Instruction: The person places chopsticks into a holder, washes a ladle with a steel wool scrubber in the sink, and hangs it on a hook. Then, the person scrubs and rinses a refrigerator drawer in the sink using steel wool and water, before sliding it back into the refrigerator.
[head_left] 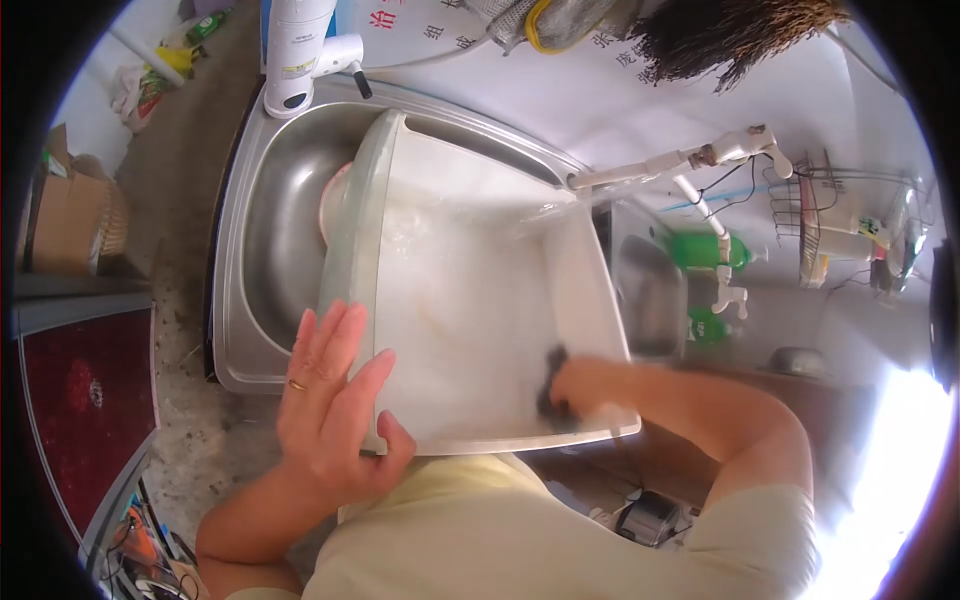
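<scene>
Right hand (585,385): fingers closed around a dark scrubber (551,392), both blurred. Scrubber pressed low inside a white plastic bin (460,300), at its near right corner. Left hand (335,410): empty, fingers straight and a little apart, thumb lifted away; it lies over the bin's near left edge, whether pressing or only just beside I cannot tell. Gold ring (297,385) on 1 finger.

Bin lies tilted across a stainless steel sink (280,250), open side up, near rim close to the person's pale yellow shirt (470,530). Clear water runs into it from a tap (740,146) at far right. Pinkish rim of a round vessel (332,205) shows past the bin's left side, in the sink.

Further out: white faucet unit (295,55) at the far left corner of the sink; dark bristle brush (740,35) hung at the far wall, mesh bag (565,22) left of it. To the right, 2 green bottles (705,250) and a wire rack (797,225). Left side: cardboard box (65,220) above a dark red panel (90,385).
</scene>
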